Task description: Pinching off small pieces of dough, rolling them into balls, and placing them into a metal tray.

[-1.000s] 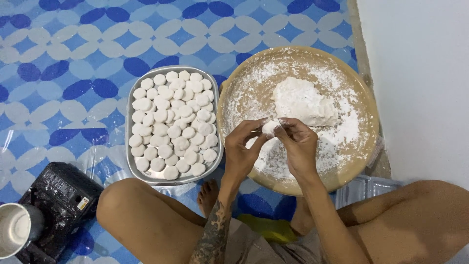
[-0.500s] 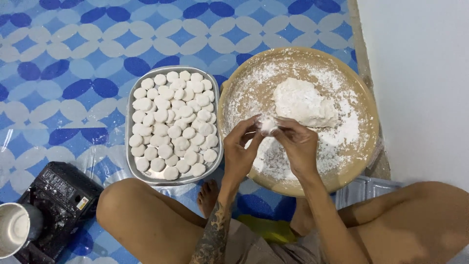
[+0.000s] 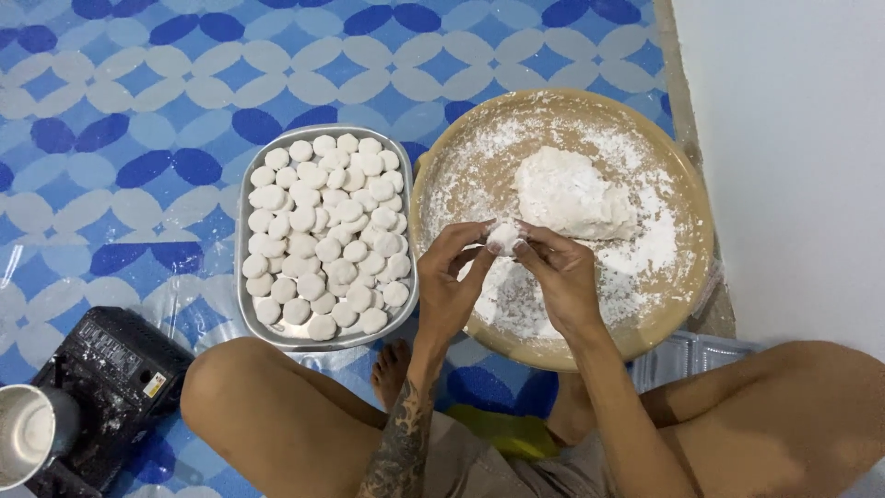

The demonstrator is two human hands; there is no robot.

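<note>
I sit cross-legged on a patterned floor. My left hand [image 3: 449, 281] and my right hand [image 3: 560, 272] meet over the near side of a round floured wooden tray [image 3: 684, 304], pinching a small white dough piece [image 3: 503, 236] between the fingertips of both. A large lump of white dough [image 3: 567, 194] lies on the tray just beyond my hands. To the left, a metal tray [image 3: 241, 309] holds several flattened white dough rounds [image 3: 323, 235].
A black kitchen scale dusted with flour [image 3: 106, 364] and a metal cup [image 3: 28, 433] sit at the lower left. A white wall [image 3: 793, 157] runs along the right. A clear plastic container [image 3: 687, 355] lies by my right knee.
My hands stay in the same spot over the tray; the fingers keep shifting around the small dough piece. Nothing else has moved.
</note>
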